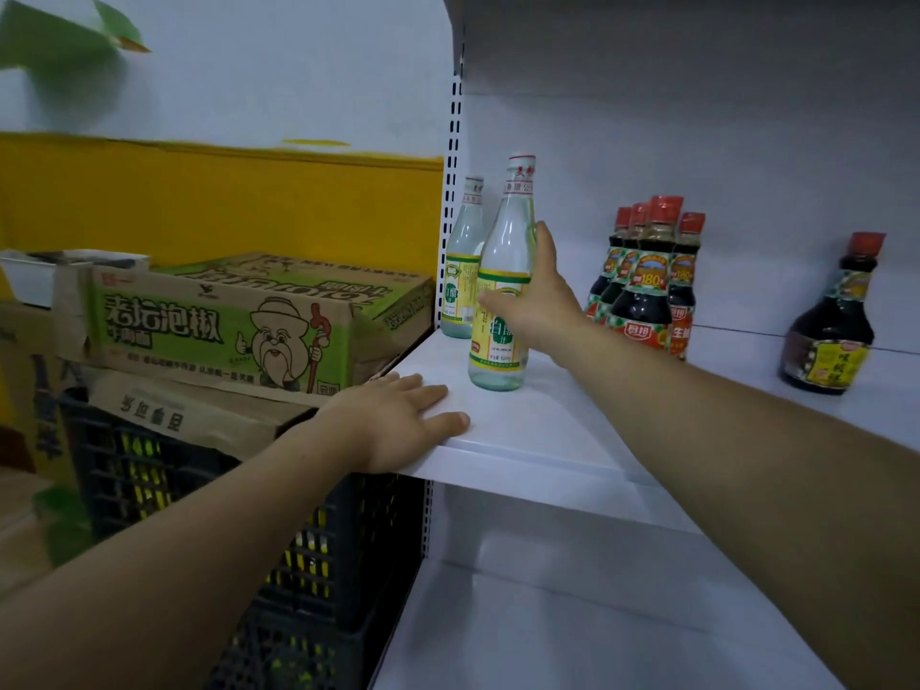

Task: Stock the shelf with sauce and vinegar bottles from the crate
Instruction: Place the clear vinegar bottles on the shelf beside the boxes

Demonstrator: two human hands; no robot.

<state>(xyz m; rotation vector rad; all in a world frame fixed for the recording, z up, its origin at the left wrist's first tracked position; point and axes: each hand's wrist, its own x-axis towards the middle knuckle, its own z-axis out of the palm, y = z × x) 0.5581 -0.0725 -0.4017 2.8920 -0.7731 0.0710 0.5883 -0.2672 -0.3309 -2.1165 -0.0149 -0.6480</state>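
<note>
The right hand gripped a clear vinegar bottle standing on the white shelf — the left hand lay flat on the shelf's front corner, beside cardboard boxes.

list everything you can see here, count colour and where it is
clear vinegar bottles: 2, clear glass with yellow-green labels, left end of the shelf, one behind the other
dark sauce bottles: 4 visible, red caps, clustered mid-shelf
squat dark sauce bottle: 1, red cap, yellow label, alone at right
shelf: white, with another white board below it
cardboard boxes: several, brown, top one printed green, stacked left of the shelf
crate: black plastic, under the boxes
wall: yellow band, pale above
left hand: flat on the shelf's front corner
right hand: wrapped round the front vinegar bottle
</note>
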